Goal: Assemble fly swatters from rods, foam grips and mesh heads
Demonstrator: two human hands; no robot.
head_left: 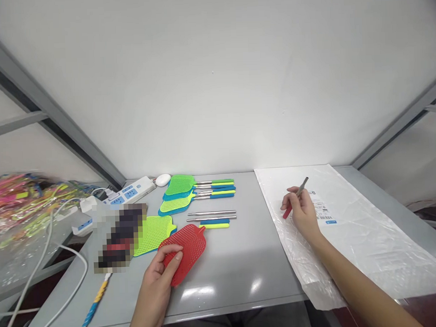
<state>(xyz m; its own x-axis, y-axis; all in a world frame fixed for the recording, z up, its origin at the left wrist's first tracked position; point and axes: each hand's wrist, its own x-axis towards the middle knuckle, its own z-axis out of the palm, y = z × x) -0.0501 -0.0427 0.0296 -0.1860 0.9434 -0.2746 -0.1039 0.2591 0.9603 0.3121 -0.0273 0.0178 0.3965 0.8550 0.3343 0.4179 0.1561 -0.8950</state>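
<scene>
My left hand (161, 275) pinches the flat, perforated red fly swatter head (189, 248) between thumb and fingers, above the grey table. In my right hand (301, 209) is a red-handled metal rod (303, 184), tilted, its grey end pointing up and its red end down. That hand is over a white plastic mailing bag (353, 244). Beyond the red head lie two bare metal rods (211, 213) beside a blue handle (215, 222) and a yellow handle (220, 226). A yellow-green swatter head (154, 232) lies partly under the red one.
Assembled fly swatters in green (181, 185), blue and yellow are stacked at the back. On the left are a white power strip (140, 186), cables (86, 268), a blurred-out object (122, 238) and bagged colourful items (26, 194). A wall (215, 87) closes the back.
</scene>
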